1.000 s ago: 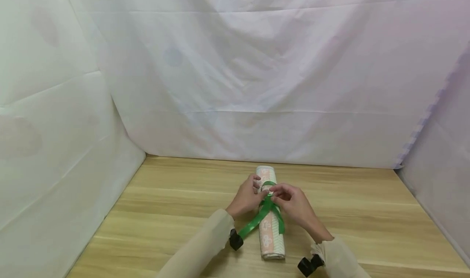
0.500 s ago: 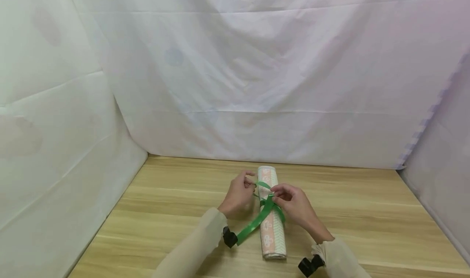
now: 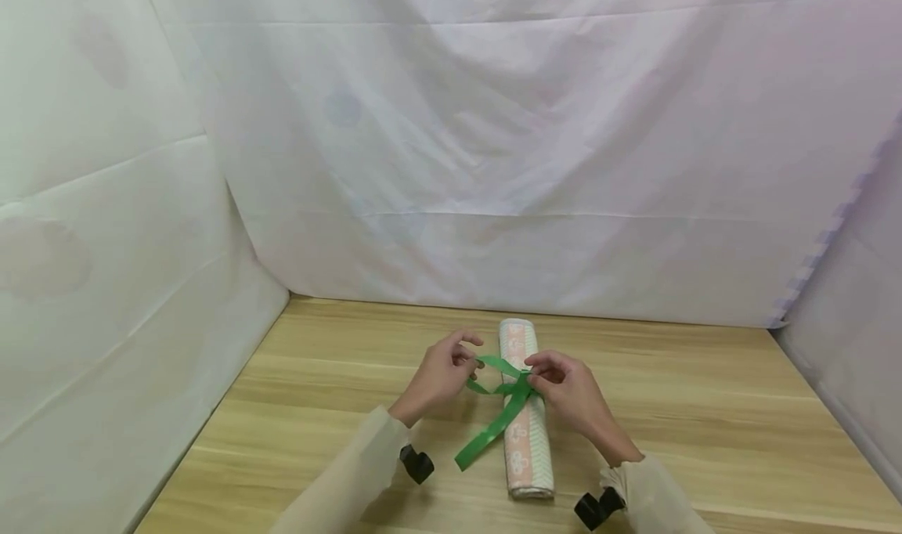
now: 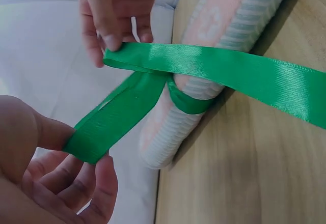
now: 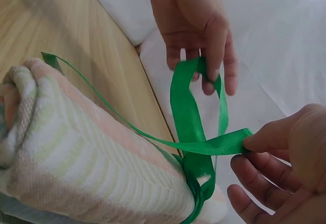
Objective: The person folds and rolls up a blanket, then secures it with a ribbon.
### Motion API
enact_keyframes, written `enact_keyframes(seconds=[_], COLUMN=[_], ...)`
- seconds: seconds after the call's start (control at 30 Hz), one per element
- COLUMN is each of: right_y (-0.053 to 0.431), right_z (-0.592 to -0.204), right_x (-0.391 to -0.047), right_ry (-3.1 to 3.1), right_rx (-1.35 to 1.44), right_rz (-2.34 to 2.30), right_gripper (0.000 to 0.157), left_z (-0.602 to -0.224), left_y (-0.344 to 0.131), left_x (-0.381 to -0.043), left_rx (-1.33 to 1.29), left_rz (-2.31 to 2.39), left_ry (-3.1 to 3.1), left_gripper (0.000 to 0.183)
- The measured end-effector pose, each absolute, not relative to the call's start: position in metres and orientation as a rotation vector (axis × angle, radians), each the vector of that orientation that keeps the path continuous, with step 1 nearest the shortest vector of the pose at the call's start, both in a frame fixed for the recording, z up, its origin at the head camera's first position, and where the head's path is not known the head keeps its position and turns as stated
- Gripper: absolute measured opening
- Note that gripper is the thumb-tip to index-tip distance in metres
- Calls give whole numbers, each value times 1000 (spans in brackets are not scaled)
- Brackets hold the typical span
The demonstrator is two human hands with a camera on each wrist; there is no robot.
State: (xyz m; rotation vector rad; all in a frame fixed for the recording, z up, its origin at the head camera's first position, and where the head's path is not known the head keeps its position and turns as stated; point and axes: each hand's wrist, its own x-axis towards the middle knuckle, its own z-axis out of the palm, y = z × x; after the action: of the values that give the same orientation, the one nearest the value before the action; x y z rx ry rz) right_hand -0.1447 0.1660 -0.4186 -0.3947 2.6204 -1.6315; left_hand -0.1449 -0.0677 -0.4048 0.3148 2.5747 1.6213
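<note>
A rolled towel [image 3: 520, 456], pink and white with a pale green zigzag, lies lengthwise on the wooden table. Green satin ribbon [image 3: 496, 426] circles its middle. My left hand [image 3: 438, 376], left of the roll, pinches the end of a ribbon loop [image 4: 119, 114] between thumb and fingers and holds it out sideways. Above the roll, the thumb and forefinger of my right hand [image 3: 569, 393] pinch another stretch of ribbon [image 5: 224, 143]. From there a flat tail slants down across the towel toward the left front. In the right wrist view, the band dips around the towel's side.
White cloth sheets [image 3: 451, 166] hang behind the table [image 3: 296, 416] and along both sides. Each wrist carries a small black camera [image 3: 417, 463] below the cream sleeve [image 3: 345, 471].
My left hand has moved left, away from the roll, drawing the ribbon loop out longer. My right hand keeps its pinch in nearly the same place.
</note>
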Motion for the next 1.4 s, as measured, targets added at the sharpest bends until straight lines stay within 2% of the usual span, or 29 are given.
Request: enact_keyframes(seconds=[0.27, 0.67, 1.1, 1.4], right_y=[166, 166, 168, 171], right_z=[-420, -419, -421, -419], right_x=[-147, -147, -148, -149], right_ry=[2626, 2626, 2628, 2629], right_rx=[-353, -361, -458, -524], right_rz=[-1622, -1623, -1611, -1555], right_gripper=[20, 19, 16, 16], left_z=[-388, -371, -393, -409], left_y=[-76, -74, -35, -2], left_x=[-132, -114, -84, -78], left_rx=[415, 448, 640, 1004], left_rz=[1499, 1613, 1511, 1168], left_ry=[2603, 2448, 2303, 2597], left_gripper=[25, 24, 30, 16])
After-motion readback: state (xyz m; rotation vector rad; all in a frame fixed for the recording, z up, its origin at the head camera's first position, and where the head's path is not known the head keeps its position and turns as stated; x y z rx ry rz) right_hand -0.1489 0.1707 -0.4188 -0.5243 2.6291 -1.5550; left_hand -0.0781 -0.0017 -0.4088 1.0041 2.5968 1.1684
